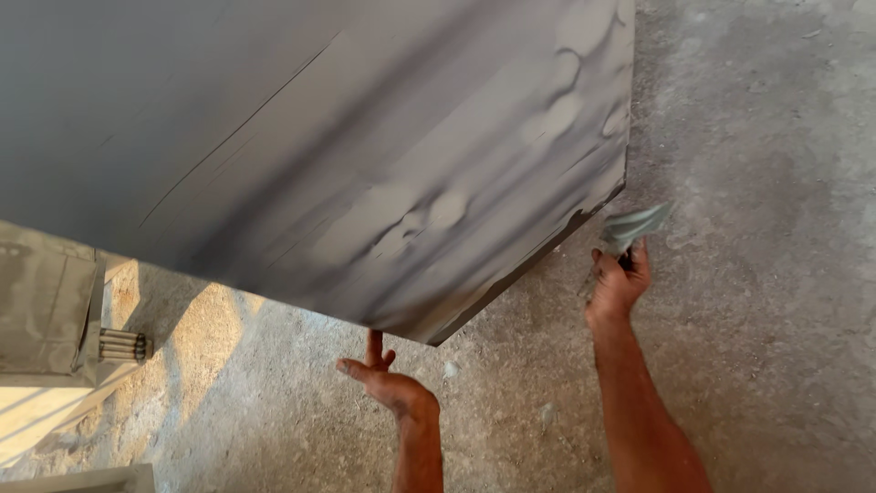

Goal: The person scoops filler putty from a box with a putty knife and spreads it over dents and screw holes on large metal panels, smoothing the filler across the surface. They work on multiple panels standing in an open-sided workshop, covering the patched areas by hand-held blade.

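Observation:
A large grey slab (pixel 301 137) coated with wet grey paste fills the upper left of the view, tilted up from the floor. My left hand (pixel 383 379) is under its lower corner, fingers spread, one finger touching the slab's edge. My right hand (pixel 619 278) is to the right of the slab's lower right edge, closed on the handle of a trowel (pixel 631 228) smeared with grey paste. The trowel blade points up and right, apart from the slab.
Rough grey concrete floor (pixel 757 274) spreads to the right and below. At the left stands a pale block or box (pixel 46 301) with a bundle of metal rods (pixel 123 345) beside it. Sunlight patches lie on the floor at lower left.

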